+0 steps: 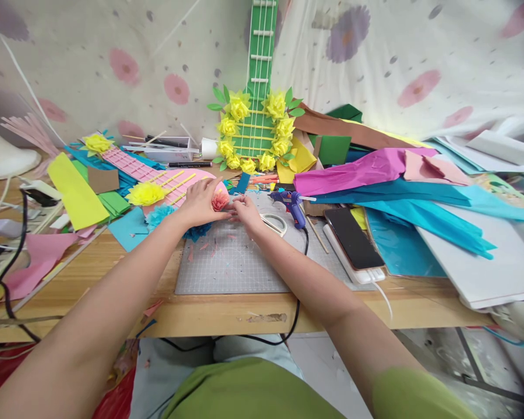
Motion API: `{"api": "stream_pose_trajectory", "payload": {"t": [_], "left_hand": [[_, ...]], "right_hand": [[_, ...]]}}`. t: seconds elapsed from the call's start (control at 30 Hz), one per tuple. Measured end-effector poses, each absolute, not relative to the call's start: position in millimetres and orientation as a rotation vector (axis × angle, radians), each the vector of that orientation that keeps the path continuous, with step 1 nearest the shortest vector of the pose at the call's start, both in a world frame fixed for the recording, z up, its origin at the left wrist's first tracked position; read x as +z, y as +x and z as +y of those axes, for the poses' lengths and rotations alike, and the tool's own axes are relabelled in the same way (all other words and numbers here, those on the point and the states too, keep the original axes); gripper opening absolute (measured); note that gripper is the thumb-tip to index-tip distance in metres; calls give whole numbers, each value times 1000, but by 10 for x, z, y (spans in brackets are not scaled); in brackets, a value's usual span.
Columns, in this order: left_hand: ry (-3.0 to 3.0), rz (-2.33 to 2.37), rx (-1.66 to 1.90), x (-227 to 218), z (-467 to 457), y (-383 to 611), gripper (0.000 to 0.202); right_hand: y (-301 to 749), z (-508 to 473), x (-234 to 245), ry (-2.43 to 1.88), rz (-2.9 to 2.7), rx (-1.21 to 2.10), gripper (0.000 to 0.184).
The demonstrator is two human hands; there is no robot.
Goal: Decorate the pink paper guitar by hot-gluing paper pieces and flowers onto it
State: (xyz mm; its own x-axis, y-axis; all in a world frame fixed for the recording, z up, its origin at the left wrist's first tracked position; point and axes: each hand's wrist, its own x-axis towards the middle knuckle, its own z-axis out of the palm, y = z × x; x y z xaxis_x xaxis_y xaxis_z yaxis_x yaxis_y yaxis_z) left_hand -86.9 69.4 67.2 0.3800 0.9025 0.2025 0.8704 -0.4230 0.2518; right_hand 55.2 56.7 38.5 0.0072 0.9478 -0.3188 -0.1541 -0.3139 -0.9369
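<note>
Over the lower end of a pink paper guitar (186, 181), my left hand (199, 203) is closed around a small coral paper flower (220, 202), which shows between its thumb and fingers. My right hand (245, 214) meets it from the right, fingertips pinched together beside the flower; whatever they hold is too small to make out. Yellow paper flowers (147, 194) and a blue fringed paper flower (161, 216) lie about the pink guitar. White-handled scissors (274, 223) and a purple glue gun (291, 205) lie right of my right hand.
A grey cutting mat (236, 270) with paper scraps lies under my hands. Behind it stands a green paper guitar (259, 75) ringed with yellow flowers. A phone (353, 237) rests at right, near blue crepe paper (436, 221). The glue gun's black cord (297, 317) hangs over the table edge.
</note>
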Motion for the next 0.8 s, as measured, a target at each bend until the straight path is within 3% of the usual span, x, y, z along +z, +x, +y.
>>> {"api": "stream_pose_trajectory", "payload": {"t": [0.8], "left_hand": [[2620,1721,361,666,654,-690,83]], "right_hand": [[590,618,411,-1328,-905,1483,13]]}}
